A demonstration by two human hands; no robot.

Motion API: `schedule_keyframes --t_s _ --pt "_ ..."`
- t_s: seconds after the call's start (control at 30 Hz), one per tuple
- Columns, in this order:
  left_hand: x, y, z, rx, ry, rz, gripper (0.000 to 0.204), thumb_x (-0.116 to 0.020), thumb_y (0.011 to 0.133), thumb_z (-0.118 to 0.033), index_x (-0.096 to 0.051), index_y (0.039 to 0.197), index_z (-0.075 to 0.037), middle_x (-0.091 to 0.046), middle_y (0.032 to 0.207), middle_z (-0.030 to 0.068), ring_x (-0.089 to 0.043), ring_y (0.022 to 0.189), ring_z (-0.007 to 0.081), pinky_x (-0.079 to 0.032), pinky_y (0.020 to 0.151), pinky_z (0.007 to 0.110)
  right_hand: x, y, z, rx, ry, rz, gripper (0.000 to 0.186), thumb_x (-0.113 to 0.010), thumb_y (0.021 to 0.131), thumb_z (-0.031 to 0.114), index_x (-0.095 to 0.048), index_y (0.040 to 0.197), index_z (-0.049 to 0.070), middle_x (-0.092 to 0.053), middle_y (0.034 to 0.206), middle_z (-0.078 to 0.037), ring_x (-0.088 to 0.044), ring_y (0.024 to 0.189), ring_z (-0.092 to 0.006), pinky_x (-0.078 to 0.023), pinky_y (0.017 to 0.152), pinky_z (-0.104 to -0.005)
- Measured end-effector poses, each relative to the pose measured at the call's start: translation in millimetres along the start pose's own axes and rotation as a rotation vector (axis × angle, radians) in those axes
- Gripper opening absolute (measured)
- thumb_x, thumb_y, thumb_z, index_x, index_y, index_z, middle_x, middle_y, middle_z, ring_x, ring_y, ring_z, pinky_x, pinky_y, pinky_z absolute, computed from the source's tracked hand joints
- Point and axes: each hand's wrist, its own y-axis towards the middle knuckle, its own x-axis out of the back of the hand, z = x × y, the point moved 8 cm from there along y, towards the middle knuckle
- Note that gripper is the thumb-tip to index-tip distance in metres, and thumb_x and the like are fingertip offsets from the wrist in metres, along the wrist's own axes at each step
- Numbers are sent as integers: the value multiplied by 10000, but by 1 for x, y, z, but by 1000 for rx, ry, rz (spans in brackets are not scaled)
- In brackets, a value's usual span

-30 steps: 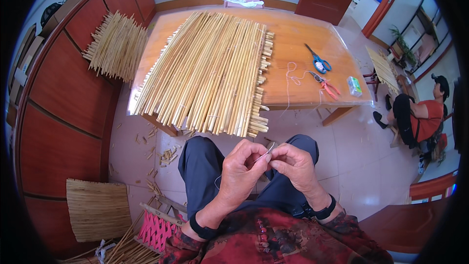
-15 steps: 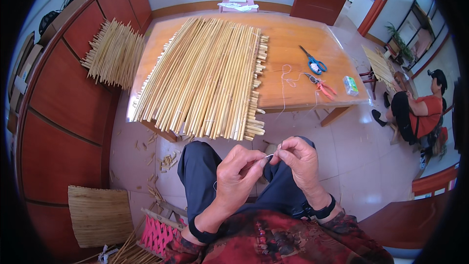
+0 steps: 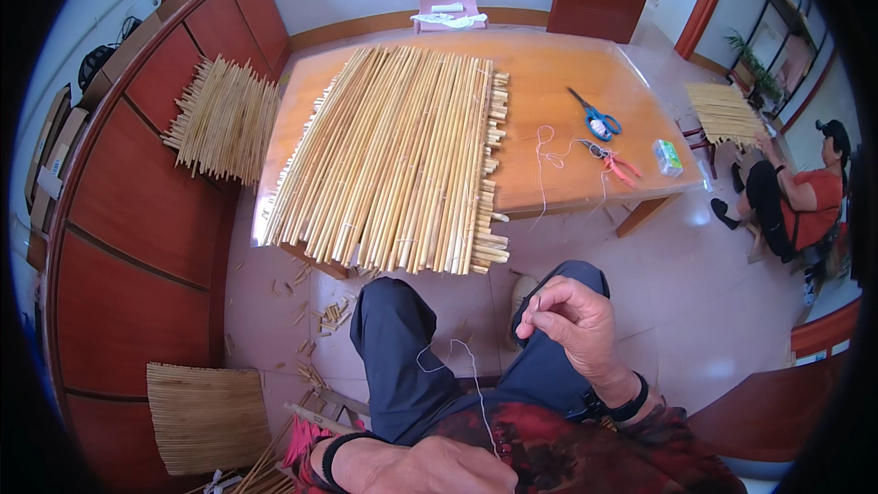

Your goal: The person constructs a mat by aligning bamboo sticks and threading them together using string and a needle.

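Above my right thigh, my right hand [image 3: 573, 322] pinches a thin needle [image 3: 538, 305] between thumb and forefinger, its tip pointing up. My left hand [image 3: 450, 465] is low against my shirt at the bottom edge, its fingers hidden. A loose white thread [image 3: 476, 375] curves over my lap and runs down close to the left hand. On the table ahead lies a large mat of pale reed sticks [image 3: 393, 151], tied in rows with uneven ends.
On the wooden table [image 3: 540, 73] lie blue-handled scissors [image 3: 599, 122], red-handled pliers [image 3: 622, 169], tangled thread [image 3: 551, 157] and a small green-white box [image 3: 668, 157]. More reed mats [image 3: 206, 416] lean by red cabinets [image 3: 137, 220]. A person [image 3: 805, 197] sits at right.
My hands, together before, have parted. The left has dropped down and back to my shirt; the right has moved slightly down and right. Thread now hangs over my lap.
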Motion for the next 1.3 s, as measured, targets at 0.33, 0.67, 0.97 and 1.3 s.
schedule_keyframes --t_s 0.33,0.67,0.97,1.3 --pt "69 -111 42 1244 659 -172 34 -609 709 -19 -608 723 12 -558 741 78 -528 638 172 -429 559 244 -5 11 0 43 -26 -28 134 -549 808 -1 -538 941 -16 -515 855 -48 -553 756 -100 -437 670 -202" --pt "72 -176 60 1428 158 -724 44 -563 788 -25 -583 822 -7 -567 965 108 -409 488 22 -287 376 147 -16 18 -13 -78 106 -60 117 -573 813 48 -477 872 17 -533 829 -25 -538 707 -69 -445 647 -197" --pt "72 -187 53 1601 23 -779 54 -588 775 -40 -588 816 -4 -574 811 61 -365 449 19 -256 358 155 -25 31 26 265 -481 251 344 -577 797 66 -509 1131 20 -479 1119 -113 -439 1079 -185 -378 878 -276" --pt "56 -188 57 1612 -159 -839 70 -592 797 -67 -613 860 -46 -534 680 -31 -361 445 1 -244 352 149 -20 25 22 282 -260 140 120 -593 785 58 -619 893 10 -570 992 -101 -542 908 -150 -424 767 -254"
